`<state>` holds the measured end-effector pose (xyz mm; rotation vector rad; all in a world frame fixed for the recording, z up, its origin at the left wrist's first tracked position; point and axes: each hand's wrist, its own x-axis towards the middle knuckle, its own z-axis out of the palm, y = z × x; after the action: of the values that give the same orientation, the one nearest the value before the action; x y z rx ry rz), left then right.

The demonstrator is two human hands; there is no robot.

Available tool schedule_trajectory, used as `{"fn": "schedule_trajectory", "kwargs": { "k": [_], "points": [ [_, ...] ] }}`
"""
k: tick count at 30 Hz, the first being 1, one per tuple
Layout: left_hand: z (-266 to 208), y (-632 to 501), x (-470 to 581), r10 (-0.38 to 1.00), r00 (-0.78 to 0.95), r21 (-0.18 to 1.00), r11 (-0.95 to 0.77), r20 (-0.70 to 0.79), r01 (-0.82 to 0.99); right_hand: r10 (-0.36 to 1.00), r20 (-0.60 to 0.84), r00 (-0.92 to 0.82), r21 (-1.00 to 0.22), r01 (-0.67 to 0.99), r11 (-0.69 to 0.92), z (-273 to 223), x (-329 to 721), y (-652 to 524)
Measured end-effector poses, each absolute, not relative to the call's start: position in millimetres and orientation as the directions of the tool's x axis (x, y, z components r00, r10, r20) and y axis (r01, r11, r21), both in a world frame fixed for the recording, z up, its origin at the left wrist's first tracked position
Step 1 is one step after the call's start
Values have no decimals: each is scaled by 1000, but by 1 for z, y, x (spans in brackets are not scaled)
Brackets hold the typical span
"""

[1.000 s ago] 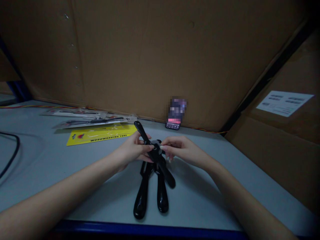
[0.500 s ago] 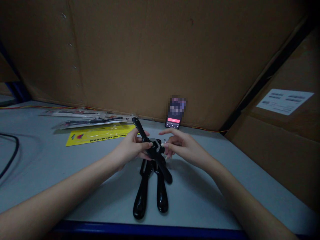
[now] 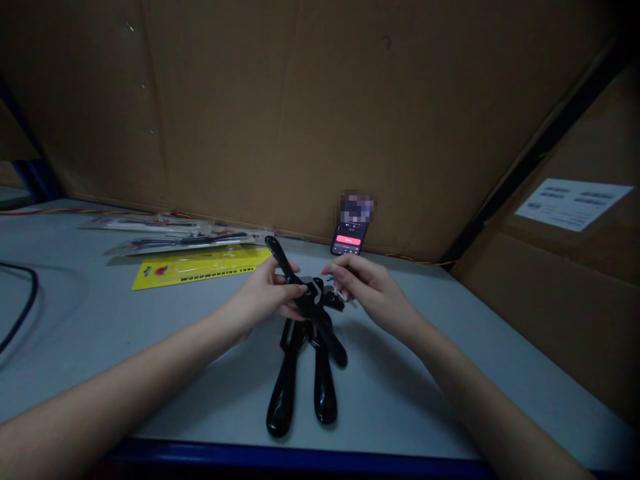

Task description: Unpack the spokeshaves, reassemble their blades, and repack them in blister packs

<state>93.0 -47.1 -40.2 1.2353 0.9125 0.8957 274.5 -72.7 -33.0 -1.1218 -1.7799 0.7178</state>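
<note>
My left hand (image 3: 267,295) grips a black two-handled tool (image 3: 320,325) by its middle, held a little above the table, one handle pointing up-left and the other down-right. My right hand (image 3: 363,285) is at the tool's centre, fingertips pinching a small dark part (image 3: 336,298) beside it. Just below, another black tool (image 3: 300,377) with two glossy handles lies flat on the grey table (image 3: 100,327), handles pointing toward me.
A yellow card labelled woodworking tool (image 3: 200,267) and clear plastic packs (image 3: 175,237) lie at the back left. A phone (image 3: 349,235) leans on the cardboard wall (image 3: 310,113). A black cable (image 3: 23,303) curves at the left. A cardboard box with a white label (image 3: 573,203) stands at the right.
My right hand opened its fingers, then closed them again on a small part at the tool's centre, slightly to the right. My left hand kept its hold.
</note>
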Motion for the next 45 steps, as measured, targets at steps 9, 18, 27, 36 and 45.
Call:
{"fn": "schedule_trajectory", "kwargs": {
  "k": [9,18,27,36,45],
  "points": [
    [-44,-44,92,914,394,991,125,-97,-48,960,174,-221,-970,130,205,-38,266,-73],
    [-39,-48,96,924,376,996,90,-77,-18,872,423,-246,-720,493,488,-49,257,-76],
    [-35,-55,96,909,405,993,113,-95,-20,816,486,-315,-488,676,552,-46,255,-79],
    [-39,-52,94,873,467,980,189,-142,-55,838,446,-314,-486,702,521,-46,258,-78],
    [-39,-55,95,870,476,978,191,-130,-82,887,385,-255,-686,564,460,-51,264,-70]
  ]
}}
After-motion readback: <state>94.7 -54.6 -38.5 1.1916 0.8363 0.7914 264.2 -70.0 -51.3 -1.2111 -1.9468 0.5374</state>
